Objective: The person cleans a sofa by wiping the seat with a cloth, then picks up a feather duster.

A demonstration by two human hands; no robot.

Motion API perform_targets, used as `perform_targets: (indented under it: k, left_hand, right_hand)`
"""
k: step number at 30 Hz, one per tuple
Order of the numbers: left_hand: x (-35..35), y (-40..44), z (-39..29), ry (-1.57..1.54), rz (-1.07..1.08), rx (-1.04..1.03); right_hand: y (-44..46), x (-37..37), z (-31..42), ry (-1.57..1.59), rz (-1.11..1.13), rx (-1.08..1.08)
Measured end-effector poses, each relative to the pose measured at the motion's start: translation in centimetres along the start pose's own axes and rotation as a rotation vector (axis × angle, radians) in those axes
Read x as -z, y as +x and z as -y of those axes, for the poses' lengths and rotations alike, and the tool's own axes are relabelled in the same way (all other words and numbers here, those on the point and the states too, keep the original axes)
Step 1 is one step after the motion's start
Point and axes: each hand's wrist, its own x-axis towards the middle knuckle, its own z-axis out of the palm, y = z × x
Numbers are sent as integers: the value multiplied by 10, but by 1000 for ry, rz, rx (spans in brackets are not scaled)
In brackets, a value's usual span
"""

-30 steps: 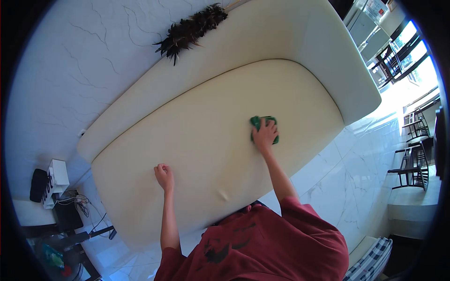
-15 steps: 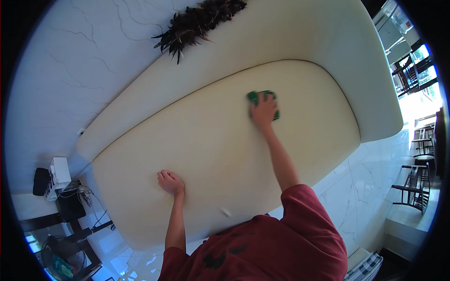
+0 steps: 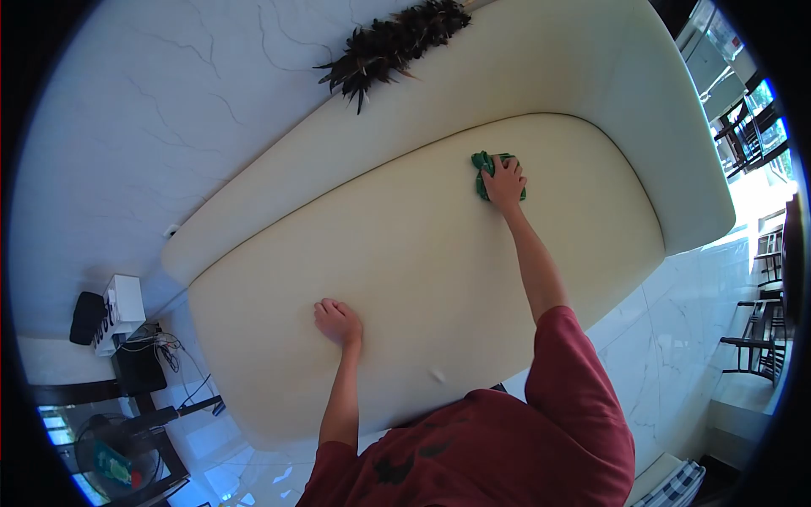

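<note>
A cream sofa (image 3: 397, 253) with a curved backrest fills the middle of the view. My right hand (image 3: 505, 182) presses a crumpled green cloth (image 3: 483, 162) flat against the seat, toward the backrest, with its fingers over the cloth. Lower left on the seat rests my left hand (image 3: 338, 322), its fingers curled in and nothing seen in it. A dark feather duster (image 3: 393, 49) lies along the top of the backrest by the wall. Near the front edge of the seat is a small pale mark (image 3: 437, 375).
A marbled wall (image 3: 160, 127) runs behind the sofa. At the left are a white box (image 3: 127, 302), tangled cables (image 3: 167, 346) and a glass-topped table (image 3: 114, 456). Dark chairs (image 3: 756, 338) stand at the right on the tiled floor (image 3: 646, 329). A checked cloth (image 3: 676, 486) lies lower right.
The view has shifted. My right hand has slid the green cloth across the seat toward the backrest. My left hand has turned and now rests its curled fingers on the seat.
</note>
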Motion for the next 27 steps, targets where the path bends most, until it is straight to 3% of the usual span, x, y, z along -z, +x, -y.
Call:
perform_targets:
  k: [3,8,11,16,18,22,24,27]
  left_hand:
    - [6,2,-4,6,27,6]
    - [9,1,-2,-34,64,5]
    - [9,0,0,-41,54,2]
    - [5,-1,0,-51,69,29]
    - [1,-2,0,-8,86,47]
    - [-2,-4,-1,4,99,68]
    - [-1,-5,-1,-32,106,67]
    - [-3,-6,0,-12,88,63]
  right_hand:
    - [-37,-20,47,-74,-117,-6]
    - [-157,-16,129,77,230,580]
    - [-167,6,111,143,325,752]
    - [-47,-8,3,-134,54,265]
    - [10,-6,-27,-109,7,120]
    - [68,-34,-8,-115,-82,-22]
    - [63,-47,35,-168,2,75]
    - [18,-76,121,-34,95,413]
